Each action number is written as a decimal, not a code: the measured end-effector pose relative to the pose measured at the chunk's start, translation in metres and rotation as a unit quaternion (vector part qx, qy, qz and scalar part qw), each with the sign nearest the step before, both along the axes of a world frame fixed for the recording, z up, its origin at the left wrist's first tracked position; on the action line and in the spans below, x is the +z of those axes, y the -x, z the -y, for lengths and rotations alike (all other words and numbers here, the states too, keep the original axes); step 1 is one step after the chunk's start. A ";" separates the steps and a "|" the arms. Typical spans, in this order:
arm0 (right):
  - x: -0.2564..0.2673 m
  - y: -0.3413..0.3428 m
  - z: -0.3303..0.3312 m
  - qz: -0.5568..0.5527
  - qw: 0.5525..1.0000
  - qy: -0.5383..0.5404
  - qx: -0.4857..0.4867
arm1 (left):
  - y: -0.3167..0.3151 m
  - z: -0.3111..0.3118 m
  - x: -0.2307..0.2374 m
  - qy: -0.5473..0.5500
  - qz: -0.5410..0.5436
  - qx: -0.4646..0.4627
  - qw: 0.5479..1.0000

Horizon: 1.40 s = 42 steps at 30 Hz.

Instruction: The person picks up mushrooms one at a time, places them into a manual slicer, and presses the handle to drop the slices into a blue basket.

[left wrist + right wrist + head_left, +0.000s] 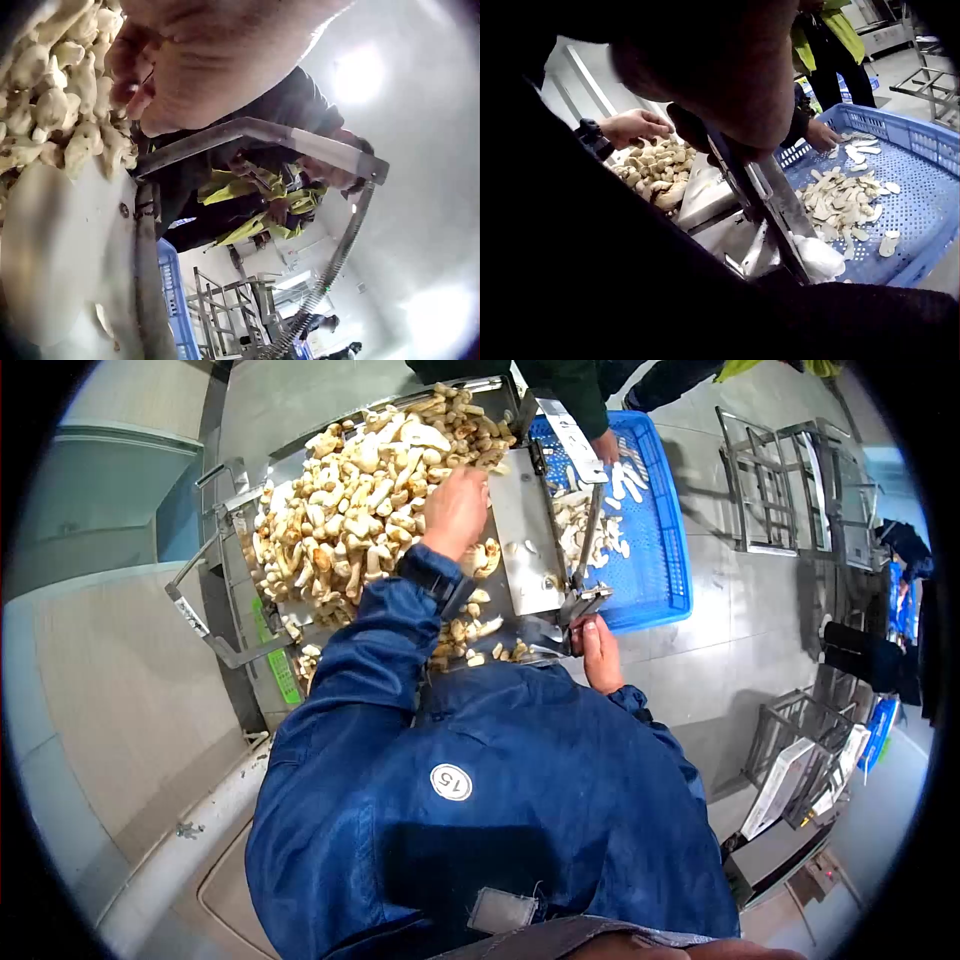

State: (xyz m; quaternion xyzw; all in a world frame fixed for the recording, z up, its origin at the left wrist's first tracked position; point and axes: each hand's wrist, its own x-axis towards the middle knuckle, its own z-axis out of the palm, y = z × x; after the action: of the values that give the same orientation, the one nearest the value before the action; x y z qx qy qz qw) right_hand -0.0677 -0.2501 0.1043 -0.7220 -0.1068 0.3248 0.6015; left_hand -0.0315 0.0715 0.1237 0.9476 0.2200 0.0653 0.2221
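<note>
A large pile of whitish-brown mushrooms (370, 500) lies on the metal worktop. Over its right side is my left hand (458, 510), its fingers loosely bent at the mushrooms; the right wrist view shows nothing in its grasp. My right hand (600, 655) grips the handle of a hinged lever cutter (761, 195) at the worktop's right edge. Left of the cutter is a flat metal plate (530, 530) with small scraps on it. Cut mushroom slices (840, 202) lie in a blue perforated basket (922, 202) just beyond the blade.
Across from me, another person's hand (606, 446) reaches into the far end of the basket. A spring (322, 281) hangs from the cutter's bent metal arm (255, 129). Metal frames (765, 485) stand on the floor to the right, and loose mushrooms lie near my jacket.
</note>
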 end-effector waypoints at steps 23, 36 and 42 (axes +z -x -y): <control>-0.003 0.000 0.002 0.015 0.999 0.040 0.000 | 0.011 0.056 -0.079 0.246 0.147 -0.118 0.951; -0.006 0.001 0.000 0.013 1.000 0.016 -0.017 | -0.001 0.072 -0.052 0.173 0.042 -0.016 0.984; -0.013 0.003 0.001 0.014 1.000 0.007 -0.022 | 0.006 0.059 -0.051 0.253 0.164 -0.088 0.949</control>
State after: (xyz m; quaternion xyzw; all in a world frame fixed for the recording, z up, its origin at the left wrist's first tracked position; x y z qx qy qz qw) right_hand -0.0706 -0.2509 0.0914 -0.7326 -0.0973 0.3022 0.6021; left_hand -0.0378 0.0121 0.0724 0.8520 0.1059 0.1422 0.4926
